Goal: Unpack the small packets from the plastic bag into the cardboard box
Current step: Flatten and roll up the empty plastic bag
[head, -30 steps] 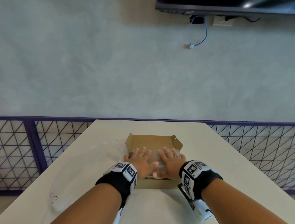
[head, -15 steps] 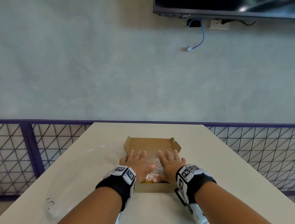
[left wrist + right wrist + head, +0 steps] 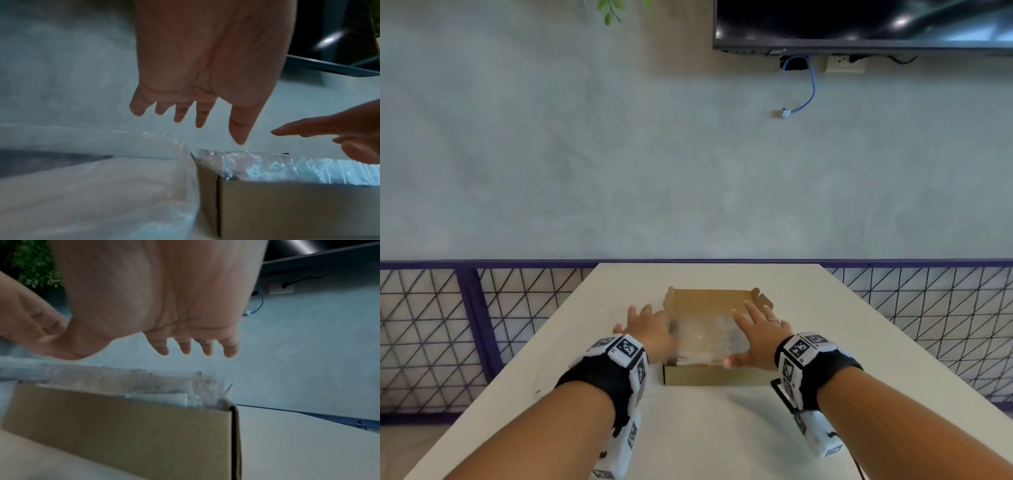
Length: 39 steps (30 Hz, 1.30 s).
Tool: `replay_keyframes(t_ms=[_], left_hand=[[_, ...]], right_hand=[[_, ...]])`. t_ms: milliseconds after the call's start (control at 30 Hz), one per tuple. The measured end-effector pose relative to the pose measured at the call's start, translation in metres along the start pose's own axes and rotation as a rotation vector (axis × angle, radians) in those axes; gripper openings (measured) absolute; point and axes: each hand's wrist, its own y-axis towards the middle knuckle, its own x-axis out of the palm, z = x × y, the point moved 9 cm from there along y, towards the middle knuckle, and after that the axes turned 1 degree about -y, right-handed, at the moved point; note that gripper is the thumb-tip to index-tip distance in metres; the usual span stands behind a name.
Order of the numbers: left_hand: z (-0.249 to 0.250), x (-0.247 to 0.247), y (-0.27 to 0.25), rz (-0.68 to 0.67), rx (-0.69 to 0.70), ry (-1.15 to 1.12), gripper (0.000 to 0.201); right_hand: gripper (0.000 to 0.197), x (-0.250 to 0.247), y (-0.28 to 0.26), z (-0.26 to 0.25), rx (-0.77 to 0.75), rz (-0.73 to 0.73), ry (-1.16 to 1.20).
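as both hands (image 3: 654,329) (image 3: 760,334) spread flat, empty, over the packet-filled box (image 3: 709,373)

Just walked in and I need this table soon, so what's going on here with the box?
A person is packing clear small packets into an open cardboard box on a white table. The packets fill the box to its rim. The right hand hovers open over the right side of the box. The left hand, also open, is at the box's left edge, above the clear plastic bag lying beside it. Neither hand grips anything.
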Motion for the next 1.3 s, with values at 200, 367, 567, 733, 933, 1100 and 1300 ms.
replay_keyframes(t_ms=[200,367,567,733,933,1100,1300], left_hand=[[-0.054,0.027,-0.051,-0.232,-0.055,0.093,0.081],[-0.083,0.042,-0.091,-0.262,-0.029,0.2,0.044],[-0.053,-0.02,-0.14,0.012,0.095,0.138,0.033],[-0.023,-0.1,-0.177,0.298,0.224,-0.216,0.013],[0.016,-0.136,-0.233,0.372,0.454,-0.587,0.015],[0.028,-0.13,-0.255,0.389,0.537,-0.608,0.025],[0.003,-0.096,-0.249,0.561,0.414,-0.709,0.013]], right_hand=[[0.094,-0.004,-0.038,-0.016,-0.011,0.066,0.019],[0.088,-0.006,-0.076,-0.032,-0.031,0.097,0.056],[0.086,-0.012,-0.119,-0.045,-0.072,0.133,0.095],[0.098,-0.038,-0.154,-0.051,-0.109,0.289,0.217],[0.11,-0.069,-0.193,-0.028,-0.092,0.523,0.372],[0.063,-0.08,-0.231,0.0,-0.071,0.677,0.464],[0.016,-0.052,-0.258,0.024,0.032,0.721,0.482]])
